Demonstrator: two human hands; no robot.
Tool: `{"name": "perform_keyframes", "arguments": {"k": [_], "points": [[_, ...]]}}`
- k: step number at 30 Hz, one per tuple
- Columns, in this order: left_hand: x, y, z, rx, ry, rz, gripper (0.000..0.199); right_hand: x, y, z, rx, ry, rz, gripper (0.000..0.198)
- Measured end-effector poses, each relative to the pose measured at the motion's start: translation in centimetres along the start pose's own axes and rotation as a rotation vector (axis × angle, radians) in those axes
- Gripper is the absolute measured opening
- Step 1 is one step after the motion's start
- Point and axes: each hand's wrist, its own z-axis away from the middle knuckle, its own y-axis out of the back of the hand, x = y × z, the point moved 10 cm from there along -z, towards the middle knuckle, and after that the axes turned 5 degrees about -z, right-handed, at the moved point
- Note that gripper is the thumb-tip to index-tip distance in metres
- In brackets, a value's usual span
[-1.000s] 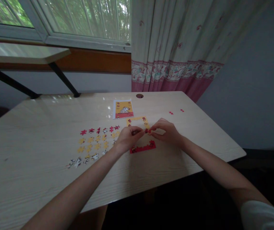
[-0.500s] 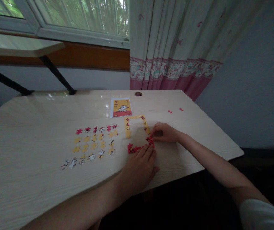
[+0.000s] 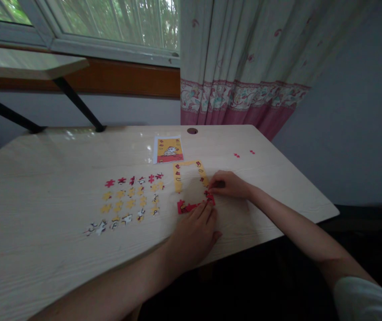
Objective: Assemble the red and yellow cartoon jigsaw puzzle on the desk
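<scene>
The red piece [image 3: 208, 195] sits at about four o'clock on the border [image 3: 177, 174], between its yellow side and the red strip [image 3: 186, 208]; whether it is fully joined is too small to tell. It lies at the right hand's [image 3: 229, 185] fingertips, at that hand's eight o'clock. Thumb and finger are almost together; whether they pinch it, I cannot tell. The left hand [image 3: 194, 232], at six o'clock, lies flat, fingers extended over the strip, grasping nothing visible. The step looks like closing the right side; next seems to call for aligning tabs and pressing down.
</scene>
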Motion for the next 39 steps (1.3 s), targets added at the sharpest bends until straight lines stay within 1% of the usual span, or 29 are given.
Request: {"name": "perform_keyframes", "arguments": {"k": [4,7,12,15,21,24,27,34,39], "points": [[0.0,-0.1,-0.1,-0.029,0.012,0.015,0.043,0.1,0.0,0.0,-0.011,-0.020,0.017,0.014],[0.0,0.0,-0.1,-0.018,0.022,0.027,0.040,0.2,-0.1,-0.1,-0.012,-0.043,0.004,0.013],[0.0,-0.4,-0.2,-0.051,0.019,0.023,0.041,0.9,-0.3,-0.2,-0.016,-0.142,-0.068,0.013],[0.1,-0.3,-0.2,-0.044,0.017,0.012,0.043,1.2,-0.5,-0.2,-0.027,-0.169,-0.086,0.013],[0.1,-0.2,-0.2,-0.046,0.015,-0.002,0.044,1.2,-0.4,-0.2,-0.040,-0.134,-0.071,0.016],[0.2,0.0,-0.2,-0.036,0.007,0.005,0.042,1.6,0.1,-0.1,-0.018,-0.116,-0.030,0.016],[0.1,-0.2,-0.2,-0.041,0.019,0.018,0.043,1.7,0.6,0.0,0.014,-0.078,0.024,0.012],[0.0,-0.2,-0.2,-0.030,0.033,0.033,0.043,1.3,0.3,0.0,0.006,-0.050,0.020,0.014],[-0.1,0.0,-0.2,-0.024,0.044,0.040,0.041,0.2,-0.3,0.1,-0.076,-0.020,0.035,0.021]]}}
